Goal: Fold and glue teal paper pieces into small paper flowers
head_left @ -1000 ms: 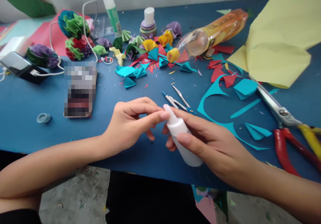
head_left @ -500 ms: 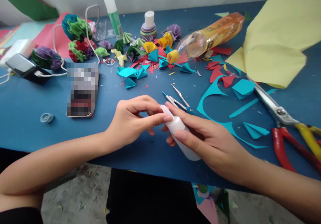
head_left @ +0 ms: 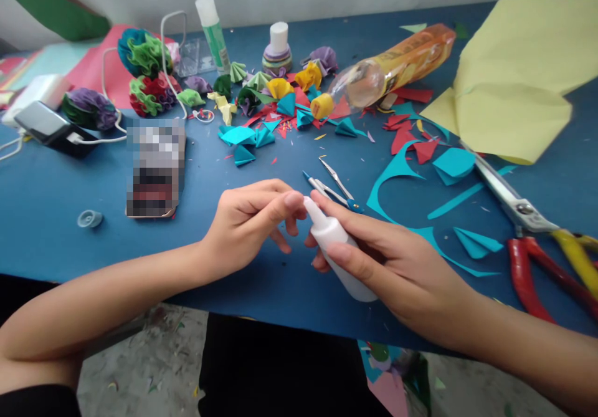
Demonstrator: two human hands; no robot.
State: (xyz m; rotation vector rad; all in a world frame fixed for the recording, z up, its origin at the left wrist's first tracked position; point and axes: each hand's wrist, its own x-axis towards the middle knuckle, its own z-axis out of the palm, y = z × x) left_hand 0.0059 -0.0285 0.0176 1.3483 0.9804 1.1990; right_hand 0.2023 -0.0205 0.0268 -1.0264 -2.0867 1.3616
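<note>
A white glue bottle [head_left: 348,267] with a narrow pointed nozzle lies tilted in my right hand [head_left: 397,264], its tip aimed up and left. The fingers wrap behind it and the thumb presses on its front. My left hand [head_left: 252,224] has thumb and index finger closed together at the nozzle tip; the other fingers curl loosely below. Whether anything sits between those two fingertips is too small to tell. A small translucent cap [head_left: 90,219] rests on the blue table [head_left: 154,249] to the left. Just beyond the bottle lies a metal drawing compass [head_left: 331,189].
Large scissors [head_left: 527,211] with red and yellow handles lie at right, near yellow paper [head_left: 514,93]. Teal paper scraps [head_left: 392,174] lie before them. Behind are a plastic bottle [head_left: 383,74], a glue stick [head_left: 212,33], paper flowers [head_left: 144,55] and a phone [head_left: 156,171].
My left thumb has slid up from the nozzle's base to its tip. My right hand keeps its hold on the glue bottle, nearly still.
</note>
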